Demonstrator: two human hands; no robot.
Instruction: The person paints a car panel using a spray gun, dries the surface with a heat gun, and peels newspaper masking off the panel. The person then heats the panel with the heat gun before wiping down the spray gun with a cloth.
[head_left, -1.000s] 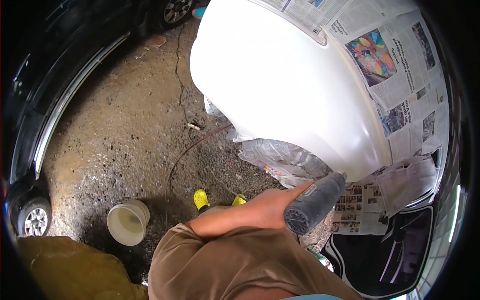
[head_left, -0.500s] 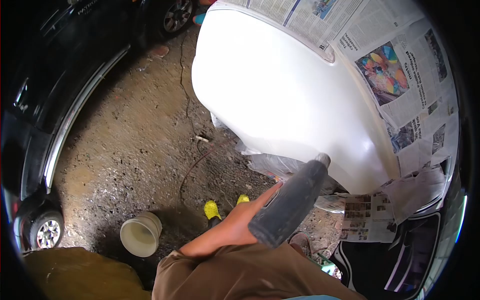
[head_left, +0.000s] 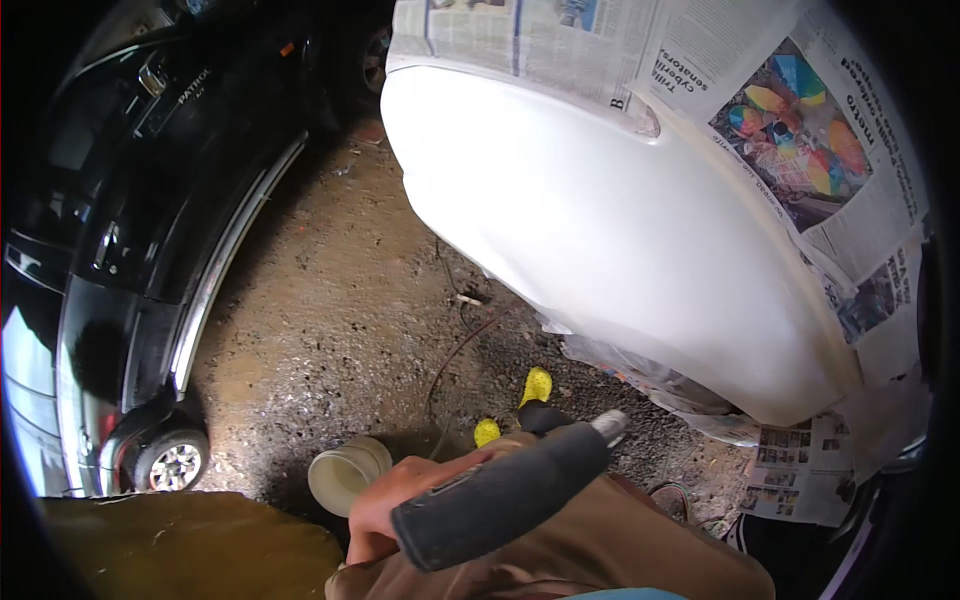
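At six o'clock, a dark-grey cylindrical heat gun [head_left: 500, 497] hides most fingers of the bare left hand [head_left: 385, 497]. The left edge cuts off a glossy black car [head_left: 150, 230] toward ten. Two o'clock: grey-white newspaper sheets [head_left: 690, 48], fine print illegible.

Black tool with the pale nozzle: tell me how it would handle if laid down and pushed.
The black tool is probably stiff, showing no sag. Its rounded barrel suggests it might roll. The nozzle looks smooth, perhaps slippery.
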